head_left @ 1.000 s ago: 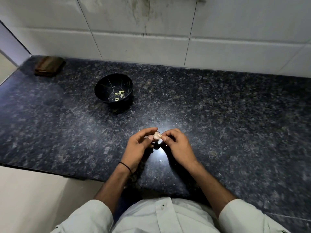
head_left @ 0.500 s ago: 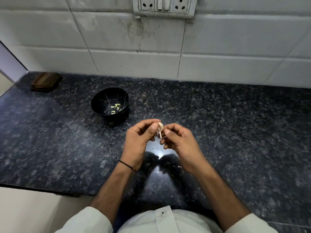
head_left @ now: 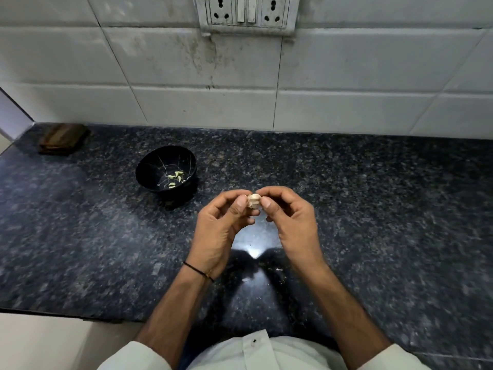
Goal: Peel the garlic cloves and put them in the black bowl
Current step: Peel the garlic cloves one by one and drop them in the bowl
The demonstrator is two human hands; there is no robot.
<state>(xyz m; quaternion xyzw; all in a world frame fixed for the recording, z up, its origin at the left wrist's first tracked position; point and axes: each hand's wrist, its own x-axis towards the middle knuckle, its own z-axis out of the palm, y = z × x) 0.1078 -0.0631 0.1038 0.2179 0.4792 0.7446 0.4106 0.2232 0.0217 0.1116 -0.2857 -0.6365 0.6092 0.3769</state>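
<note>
Peeling is judged partway done: a few peeled cloves (head_left: 174, 178) are seen in the bowl (head_left: 150, 169), while the garlic (head_left: 253, 201) is pinched between the curled fingertips of the left hand (head_left: 221, 231) and right hand (head_left: 290, 222), above the counter (head_left: 373, 209) and near the bowl. Skin seems yet to be removed. Bare counter is seen all round; its front edge lies under the forearms.

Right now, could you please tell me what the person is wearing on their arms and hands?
The left hand has a thin black thread band round its wrist. The right hand wears nothing. Both forearms are bare; a white cloth left sleeve and a white cloth right sleeve begin near the elbows.
</note>
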